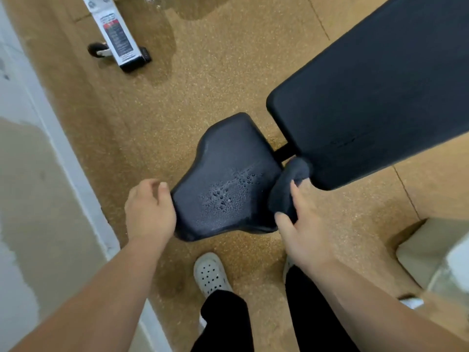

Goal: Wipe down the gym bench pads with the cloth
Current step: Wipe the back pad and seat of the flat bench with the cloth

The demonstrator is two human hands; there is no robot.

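Head view, looking down past the person's arms: the left hand (pixel 149 212) curls over the near-left edge of the small black padded seat (pixel 228 179) of the bench, fingers bent around the rim as if steadying it, though how firm that grip is I cannot tell. The right hand (pixel 302 224) has its grip closed on a dark grey bunched cloth (pixel 289 186), pressed against the seat's right edge, just at the gap below the long black padded backrest (pixel 375 92). The wiping of the seat looks to be in hand and unfinished, since a patch of beaded droplets (pixel 233 191) sits across its middle. The next move, I'd judge, calls for drawing the cloth leftward over that wet patch with even pressure. The backrest looks matte and dry, with a faint crease near its lower edge. Speckled tan flooring (pixel 228 72) lies beneath.
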